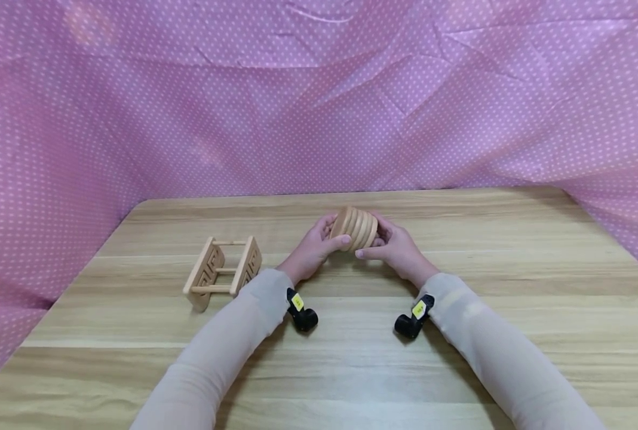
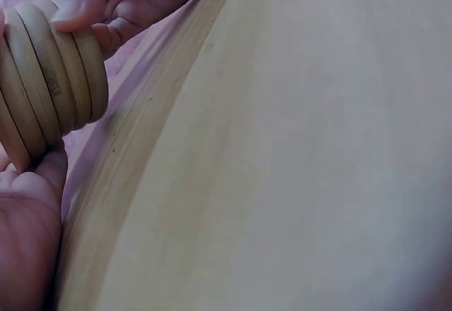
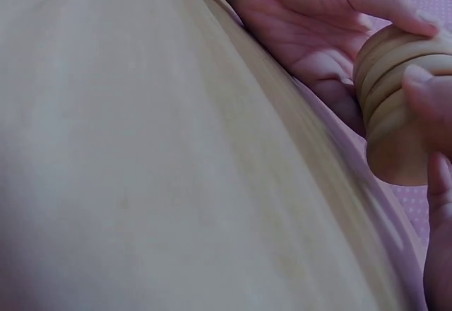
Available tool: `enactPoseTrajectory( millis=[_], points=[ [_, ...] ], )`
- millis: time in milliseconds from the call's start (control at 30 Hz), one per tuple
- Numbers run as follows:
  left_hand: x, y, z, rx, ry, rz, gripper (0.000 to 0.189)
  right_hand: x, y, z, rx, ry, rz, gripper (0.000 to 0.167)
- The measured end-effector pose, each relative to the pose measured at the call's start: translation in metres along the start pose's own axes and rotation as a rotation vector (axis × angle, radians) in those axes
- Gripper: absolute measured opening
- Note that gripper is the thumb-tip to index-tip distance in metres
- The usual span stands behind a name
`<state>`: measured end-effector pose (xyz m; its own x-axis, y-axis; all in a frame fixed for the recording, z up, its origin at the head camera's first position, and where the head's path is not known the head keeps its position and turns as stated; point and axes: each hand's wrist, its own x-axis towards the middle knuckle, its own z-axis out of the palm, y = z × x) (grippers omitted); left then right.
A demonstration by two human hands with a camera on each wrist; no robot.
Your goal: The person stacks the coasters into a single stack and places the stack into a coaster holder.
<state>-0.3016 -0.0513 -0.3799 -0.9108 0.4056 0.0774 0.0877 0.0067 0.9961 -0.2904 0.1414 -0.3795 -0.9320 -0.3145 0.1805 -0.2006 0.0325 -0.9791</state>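
A stack of several round wooden discs that look like coasters (image 1: 355, 229) is held on its side above the table, between both hands. The left hand (image 1: 316, 243) grips it from the left, thumb along the near side. From the right, the right hand (image 1: 396, 246) holds the other end with its thumb pointing inward. In the left wrist view the coasters (image 2: 53, 78) lie face to face in a tight row. The right wrist view shows the same stack (image 3: 395, 113) partly covered by fingers.
To the left stands a small wooden rack (image 1: 224, 272), its two carved side panels joined by thin rods. The wood-grain table (image 1: 351, 370) reaches back to a pink polka-dot cloth (image 1: 319, 119). Each sleeved wrist carries a black camera (image 1: 305, 316).
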Motion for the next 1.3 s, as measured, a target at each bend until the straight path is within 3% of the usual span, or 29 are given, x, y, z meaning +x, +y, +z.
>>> enactPoseTrajectory(
  millis=[433,767,1033,1300],
  points=[
    [-0.008,0.015,0.006,-0.157,-0.008,-0.032,0.062,-0.009,-0.018,-0.001,-0.043,0.058,-0.007,0.086],
    [-0.015,0.04,0.004,-0.108,-0.107,-0.039,0.054,-0.018,-0.04,-0.004,-0.141,0.079,-0.014,0.08],
    [-0.025,0.061,-0.011,0.087,-0.169,-0.075,0.057,-0.021,-0.056,0.004,-0.139,0.044,-0.025,0.077],
    [-0.038,0.085,-0.027,0.292,-0.194,-0.054,0.06,-0.023,-0.075,0.019,-0.105,0.002,-0.03,0.079]
  ],
)
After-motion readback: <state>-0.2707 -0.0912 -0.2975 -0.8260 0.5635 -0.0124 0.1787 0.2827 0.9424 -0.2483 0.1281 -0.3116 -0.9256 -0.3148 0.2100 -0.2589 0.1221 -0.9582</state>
